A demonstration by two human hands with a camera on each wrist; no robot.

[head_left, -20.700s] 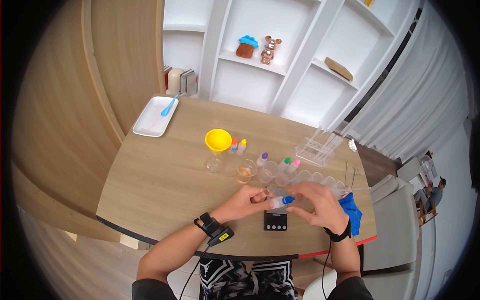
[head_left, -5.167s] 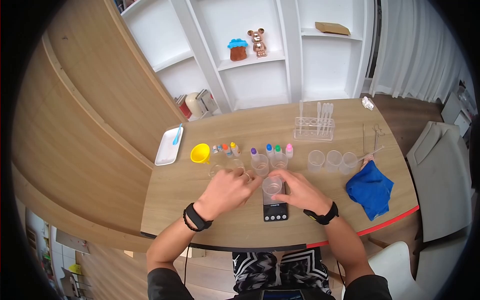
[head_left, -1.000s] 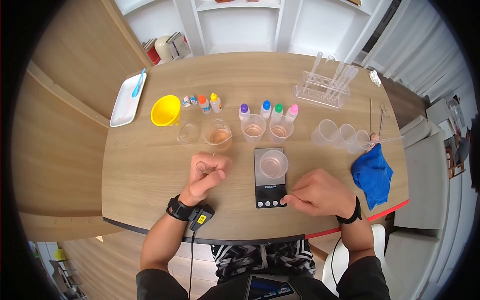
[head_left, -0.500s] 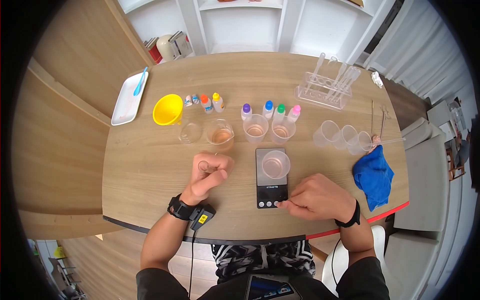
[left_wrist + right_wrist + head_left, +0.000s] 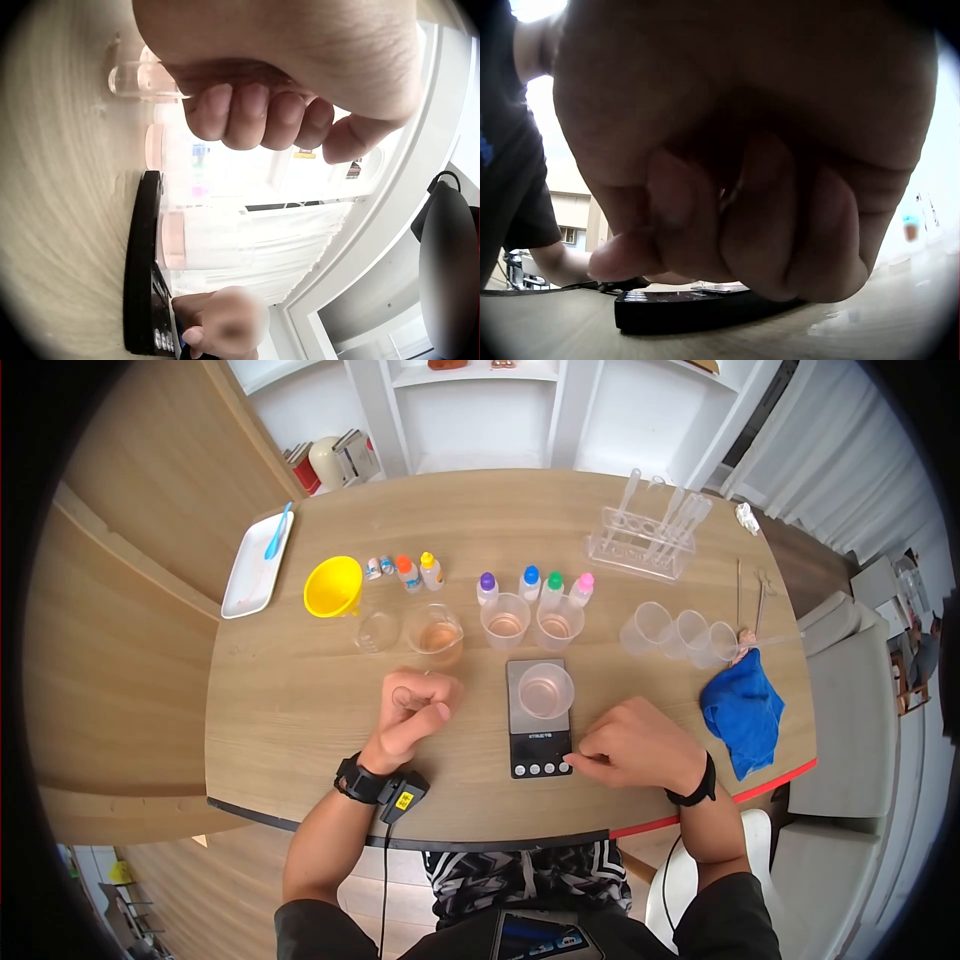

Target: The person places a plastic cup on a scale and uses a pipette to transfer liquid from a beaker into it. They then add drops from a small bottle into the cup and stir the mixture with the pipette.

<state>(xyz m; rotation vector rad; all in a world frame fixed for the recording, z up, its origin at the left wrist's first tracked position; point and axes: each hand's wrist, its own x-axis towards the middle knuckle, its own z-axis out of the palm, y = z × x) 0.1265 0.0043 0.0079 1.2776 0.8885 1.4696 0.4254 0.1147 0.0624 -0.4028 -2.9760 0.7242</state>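
My left hand (image 5: 418,705) is curled into a fist around a clear test tube (image 5: 403,698), whose open rim shows in the head view. In the left wrist view the rounded end of the test tube (image 5: 124,79) pokes out below the fist. On the table a small digital scale (image 5: 540,750) bears a clear plastic cup (image 5: 546,692) with a little pale pinkish liquid. Beside the scale, my right hand (image 5: 640,745) has its fingers curled under, a fingertip at the rightmost button. Two similar cups (image 5: 505,622) and a beaker (image 5: 435,637) stand just beyond.
Dropper bottles with coloured caps (image 5: 530,580) line up behind the cups. A yellow funnel (image 5: 333,586) and white tray (image 5: 252,575) are on the left. On the right are a test tube rack (image 5: 640,550), several cups (image 5: 652,628) and a blue cloth (image 5: 742,710).
The cup that my right hand gripped five seconds ago now rests on the scale. The blue-capped bottle, earlier in my left hand, stands among the others. My right fingertip shifts slightly at the buttons.
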